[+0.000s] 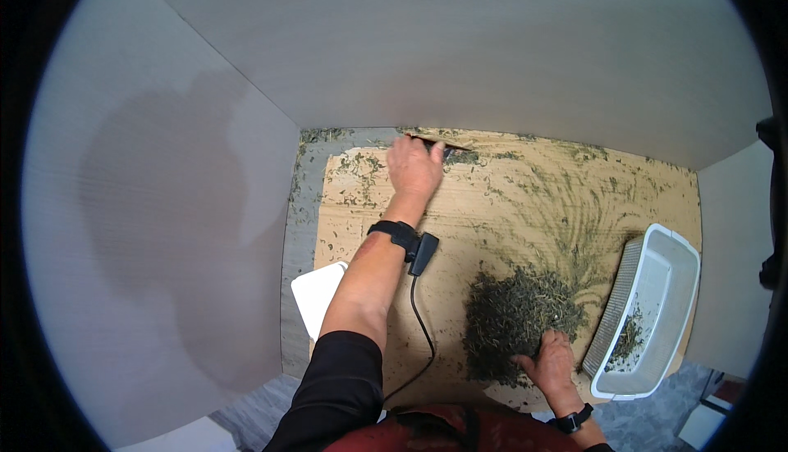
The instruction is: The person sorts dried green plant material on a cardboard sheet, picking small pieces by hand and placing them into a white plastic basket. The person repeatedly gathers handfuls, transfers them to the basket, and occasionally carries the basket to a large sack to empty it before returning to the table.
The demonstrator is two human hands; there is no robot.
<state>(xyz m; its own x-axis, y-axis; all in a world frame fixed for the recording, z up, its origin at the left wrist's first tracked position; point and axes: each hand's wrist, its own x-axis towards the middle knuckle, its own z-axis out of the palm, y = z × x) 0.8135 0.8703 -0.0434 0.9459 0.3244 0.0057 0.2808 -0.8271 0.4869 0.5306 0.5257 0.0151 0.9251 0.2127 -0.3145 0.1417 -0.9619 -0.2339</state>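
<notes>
My left hand (415, 166) reaches to the far edge of a cardboard sheet (455, 218), its fingers bent over a thin dark edge or flap (455, 146). Whether the fingers grip that edge is hidden by the hand. My right hand (552, 363) lies at the near right side of a heap of dark dried leaves (514, 323), thumb and fingers apart, touching the leaves. Right of that hand, a white plastic basket (665, 323) stands tilted in view, with a small clump of the same leaves (629, 341) inside.
Grey panels (492, 52) wall in the far side and both flanks. A white flat object (319, 295) lies partly under my left forearm. From the device strapped on that forearm (423, 254), a black cable (431, 335) runs toward my body. Leaf bits lie scattered over the cardboard.
</notes>
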